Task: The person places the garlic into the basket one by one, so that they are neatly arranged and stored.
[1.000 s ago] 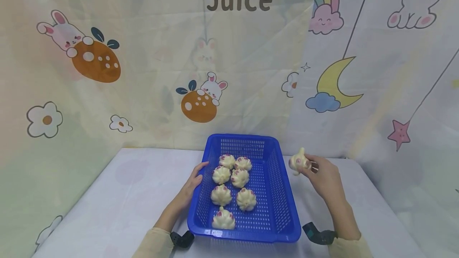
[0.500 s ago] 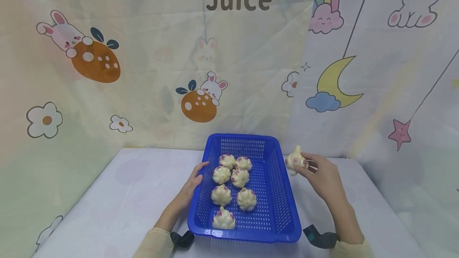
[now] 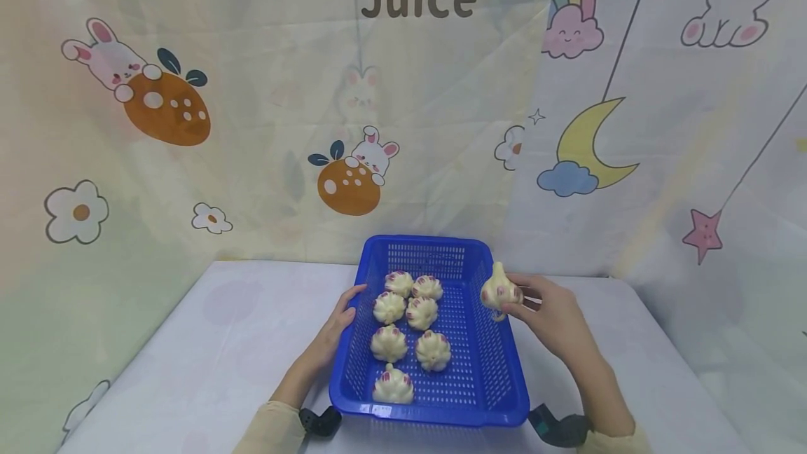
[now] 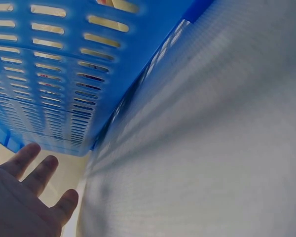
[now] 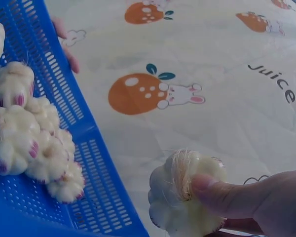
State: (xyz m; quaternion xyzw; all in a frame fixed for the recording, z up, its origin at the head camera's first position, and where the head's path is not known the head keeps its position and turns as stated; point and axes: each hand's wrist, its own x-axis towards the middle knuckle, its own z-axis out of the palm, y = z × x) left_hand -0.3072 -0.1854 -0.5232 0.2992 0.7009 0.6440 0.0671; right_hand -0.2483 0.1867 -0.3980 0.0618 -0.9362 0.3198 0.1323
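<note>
My right hand (image 3: 555, 310) pinches a garlic bulb (image 3: 499, 291) between thumb and fingers, above the right rim of a blue plastic basket (image 3: 435, 415). Its stem points up in the head view. The right wrist view shows the root tuft of this held bulb (image 5: 162, 197), with my thumb pressed beside it. Several more garlic bulbs (image 3: 389, 344) lie in the left half of the basket. My left hand (image 3: 330, 333) rests against the basket's left side. In the left wrist view its fingers (image 4: 42, 175) look extended beside the slotted wall; part of that hand is out of frame.
The basket stands on a white-covered table (image 3: 252, 342). Behind it hangs a printed cloth backdrop (image 3: 265, 181) that meets the table's far edge. A dark wrist device (image 3: 560, 427) sits near the basket's front right corner, and another (image 3: 320, 422) near its front left.
My right hand has moved left with the garlic bulb, from beside the basket to over its right rim. The bulb now stands more upright. My left hand and the basket have stayed put.
</note>
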